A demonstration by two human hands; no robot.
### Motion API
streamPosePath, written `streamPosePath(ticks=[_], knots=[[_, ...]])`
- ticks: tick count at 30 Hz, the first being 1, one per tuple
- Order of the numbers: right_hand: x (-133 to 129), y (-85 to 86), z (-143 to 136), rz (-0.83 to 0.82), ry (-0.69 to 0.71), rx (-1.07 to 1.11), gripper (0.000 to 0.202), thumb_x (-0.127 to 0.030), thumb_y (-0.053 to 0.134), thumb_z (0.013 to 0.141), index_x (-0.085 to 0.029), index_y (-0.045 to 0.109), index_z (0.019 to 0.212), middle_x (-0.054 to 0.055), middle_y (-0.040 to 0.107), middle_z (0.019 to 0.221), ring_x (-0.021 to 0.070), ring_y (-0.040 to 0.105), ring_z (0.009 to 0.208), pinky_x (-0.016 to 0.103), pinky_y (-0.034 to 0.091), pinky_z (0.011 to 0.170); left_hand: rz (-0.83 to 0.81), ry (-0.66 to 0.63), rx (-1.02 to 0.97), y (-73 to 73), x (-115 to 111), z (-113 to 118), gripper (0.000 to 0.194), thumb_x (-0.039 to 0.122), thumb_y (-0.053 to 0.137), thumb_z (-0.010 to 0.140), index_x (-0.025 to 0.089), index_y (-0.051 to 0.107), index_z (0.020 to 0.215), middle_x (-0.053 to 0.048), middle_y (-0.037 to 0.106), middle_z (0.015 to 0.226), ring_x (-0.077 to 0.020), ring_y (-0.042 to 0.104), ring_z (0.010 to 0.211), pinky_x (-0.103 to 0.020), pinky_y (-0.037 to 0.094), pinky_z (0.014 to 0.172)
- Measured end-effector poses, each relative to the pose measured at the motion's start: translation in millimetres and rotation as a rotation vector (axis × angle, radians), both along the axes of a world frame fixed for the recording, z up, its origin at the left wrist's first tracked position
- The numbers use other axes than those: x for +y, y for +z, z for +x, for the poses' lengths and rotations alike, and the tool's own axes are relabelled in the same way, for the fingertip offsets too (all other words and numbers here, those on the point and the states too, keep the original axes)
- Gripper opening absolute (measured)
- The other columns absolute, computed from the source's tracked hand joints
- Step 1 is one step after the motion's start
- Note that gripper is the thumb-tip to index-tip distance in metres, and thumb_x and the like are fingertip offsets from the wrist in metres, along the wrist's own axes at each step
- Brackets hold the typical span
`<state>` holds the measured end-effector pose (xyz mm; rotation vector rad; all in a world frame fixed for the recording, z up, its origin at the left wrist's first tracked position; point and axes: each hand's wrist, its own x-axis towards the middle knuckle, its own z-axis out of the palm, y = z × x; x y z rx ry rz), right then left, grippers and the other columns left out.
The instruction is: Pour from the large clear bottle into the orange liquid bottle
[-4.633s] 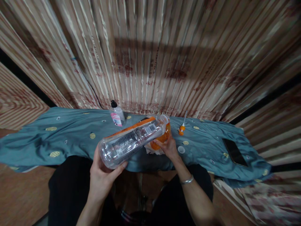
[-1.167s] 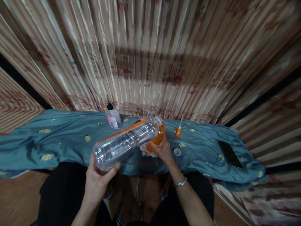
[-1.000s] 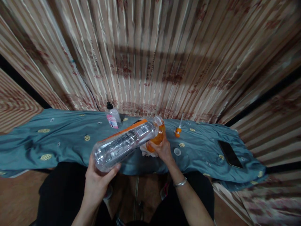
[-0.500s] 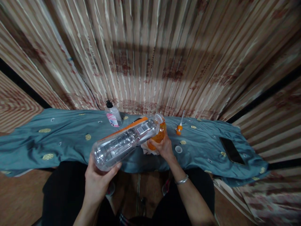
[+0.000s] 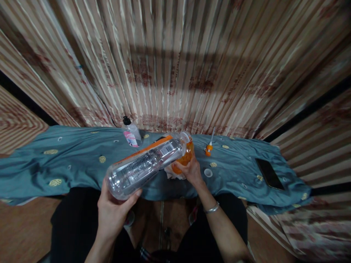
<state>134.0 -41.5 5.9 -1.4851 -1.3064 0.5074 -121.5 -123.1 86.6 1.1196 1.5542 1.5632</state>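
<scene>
My left hand (image 5: 116,212) is closed around the base of a large clear plastic bottle (image 5: 145,164) with an orange-edged label. That bottle is tilted, its neck to the upper right at the mouth of an orange bottle (image 5: 185,159). Whether liquid runs between them I cannot tell. Around the orange bottle my right hand (image 5: 192,170) is wrapped, keeping it about upright. A crumpled pale cloth or tissue (image 5: 174,174) lies under the orange bottle. To the right are an orange pump top (image 5: 208,149) with a clear tube and a small white cap (image 5: 208,172).
A teal patterned cloth (image 5: 82,157) covers the narrow table. Toward its back left stands a clear pump bottle (image 5: 132,134) with a black top and pink label. A dark phone (image 5: 269,174) lies at the right. Behind the table hangs a pleated curtain (image 5: 170,65).
Both hands and both bottles keep almost the same pose. The base of the large bottle has shifted very slightly left and down, and the whole view has moved a little.
</scene>
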Motion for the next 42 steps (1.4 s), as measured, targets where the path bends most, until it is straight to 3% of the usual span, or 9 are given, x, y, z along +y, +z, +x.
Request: streamPosePath(ticks=[7,16,20,24,30,37,42], knots=[[1,-0.7,0,-0.003,-0.005,-0.026,0.080,-0.036,0.088,0.073,-0.018,0.059,0.144,0.013,0.078,0.129,0.0329,0.077,0.116,0.045,0.063,0.103,0.001,0.009,-0.009,1.3,-1,1,0.090,0.043,0.098,0.048,0.017,0.067,0.129,-0.014,0.076,0.128,-0.0390,0.074,0.122,-0.050,0.059,0.108],[-1,1.0,-1,0.001,-0.012,-0.037,0.078,-0.033,0.089,0.072,-0.018,0.059,0.143,0.013,0.077,0.131,0.0334,0.076,0.118,0.046,0.061,0.105,0.002,-0.009,0.023,-11.0,-1,-7,0.097,0.044,0.099,0.052,0.020,0.066,0.140,-0.012,0.075,0.134,-0.0382,0.073,0.125,-0.047,0.060,0.108],[-1,1.7,-1,0.027,0.001,-0.039,0.083,-0.032,0.088,0.073,-0.020,0.056,0.148,0.013,0.074,0.136,0.0328,0.073,0.124,0.047,0.058,0.110,0.002,0.018,0.054,-9.9,-3,-7,0.103,0.044,0.099,0.052,0.018,0.063,0.145,-0.013,0.074,0.137,-0.0388,0.071,0.128,-0.047,0.058,0.110],[-1,2.5,-2,0.066,0.014,-0.032,0.084,-0.031,0.086,0.074,-0.019,0.053,0.150,0.013,0.072,0.141,0.0327,0.070,0.129,0.048,0.055,0.115,-0.003,0.025,0.089,-5.2,-3,-4,0.095,0.042,0.097,0.054,0.018,0.066,0.140,-0.012,0.076,0.134,-0.0378,0.073,0.125,-0.047,0.060,0.107],[-1,0.7,-3,0.013,-0.005,0.009,0.086,-0.034,0.086,0.072,-0.017,0.052,0.149,0.014,0.076,0.133,0.0332,0.076,0.117,0.047,0.062,0.103,0.003,0.091,0.074,-2.2,-2,0,0.087,0.042,0.096,0.047,0.016,0.070,0.126,-0.015,0.078,0.127,-0.0397,0.075,0.118,-0.049,0.061,0.104],[1,-0.5,-2,-0.013,-0.005,0.010,0.081,-0.038,0.088,0.072,-0.017,0.056,0.143,0.015,0.078,0.127,0.0338,0.077,0.116,0.047,0.062,0.103,0.008,0.062,0.078,-2.1,-1,-2,0.089,0.044,0.096,0.048,0.016,0.067,0.128,-0.016,0.074,0.135,-0.0417,0.070,0.129,-0.053,0.054,0.114],[2,-5.0,-1,0.005,-0.014,-0.013,0.083,-0.038,0.089,0.072,-0.019,0.055,0.145,0.015,0.075,0.135,0.0337,0.074,0.122,0.048,0.060,0.108,0.010,0.048,0.088,0.1,-1,-1,0.089,0.044,0.095,0.050,0.015,0.068,0.130,-0.016,0.075,0.133,-0.0406,0.072,0.125,-0.052,0.056,0.112]])
